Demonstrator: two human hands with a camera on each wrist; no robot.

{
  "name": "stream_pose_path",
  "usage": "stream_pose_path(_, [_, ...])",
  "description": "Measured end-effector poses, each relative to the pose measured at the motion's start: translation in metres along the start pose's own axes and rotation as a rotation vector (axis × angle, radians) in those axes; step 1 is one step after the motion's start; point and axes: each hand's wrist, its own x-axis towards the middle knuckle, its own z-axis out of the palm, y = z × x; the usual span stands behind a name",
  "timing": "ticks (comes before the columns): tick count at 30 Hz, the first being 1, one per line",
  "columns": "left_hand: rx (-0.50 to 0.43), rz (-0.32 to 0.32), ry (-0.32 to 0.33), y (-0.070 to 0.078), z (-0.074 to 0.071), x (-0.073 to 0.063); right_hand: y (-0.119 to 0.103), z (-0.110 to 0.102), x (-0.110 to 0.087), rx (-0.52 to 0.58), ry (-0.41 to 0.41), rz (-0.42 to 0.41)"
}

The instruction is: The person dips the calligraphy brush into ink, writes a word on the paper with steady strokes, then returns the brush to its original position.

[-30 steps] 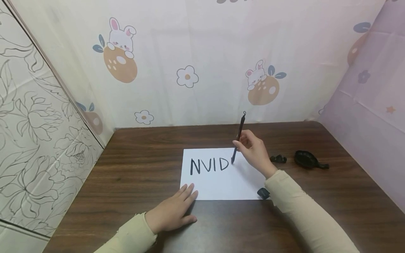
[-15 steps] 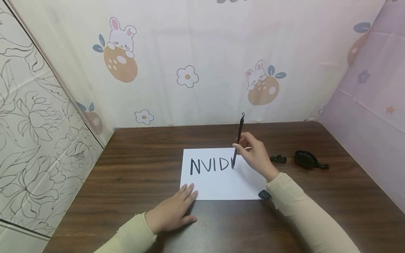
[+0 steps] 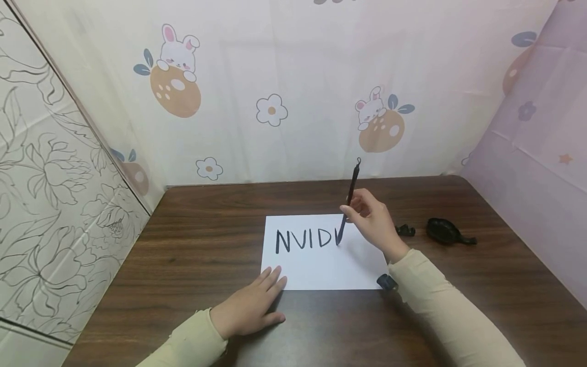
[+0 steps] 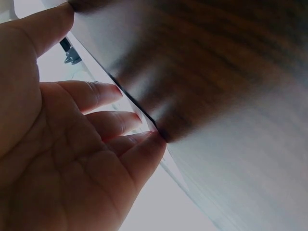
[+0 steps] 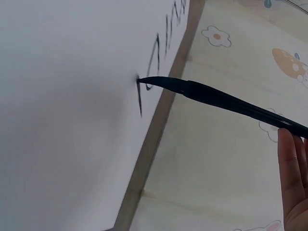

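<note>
In the head view my right hand [image 3: 373,221] pinches a black writing brush [image 3: 353,186] by its shaft, held steeply with the loop end up. Its tip meets the white paper [image 3: 321,272] just right of the black letters "NVID". A fresh downward stroke [image 5: 140,103] runs from the dark bristles in the right wrist view. My left hand [image 3: 251,305] rests on the sheet's near left corner, fingertips on the paper, thumb on the table. In the left wrist view the fingers [image 4: 103,96] lie relaxed along the paper's edge.
A small dark block [image 3: 387,282] sits on the paper's near right corner, beside the right sleeve. Behind the right wrist is a small black jagged object [image 3: 405,230], partly hidden. Farther right, a black dish with a handle [image 3: 445,232] stands on the brown wooden table [image 3: 206,229].
The brush tip has moved down the sheet, leaving a short stroke after the D. The brush's top now leans farther right, and my right hand has shifted slightly right. My left hand stays put.
</note>
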Motion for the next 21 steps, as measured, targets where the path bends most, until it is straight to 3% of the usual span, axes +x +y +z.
stream_pose_path(10, [-0.005, -0.003, -0.002, 0.0, -0.002, 0.0, 0.005, -0.017, 0.018, 0.01, 0.069, 0.003])
stream_pose_path(21, [-0.007, -0.001, -0.002, -0.001, -0.001, 0.0, 0.02, -0.019, 0.025, -0.031, 0.101, 0.01])
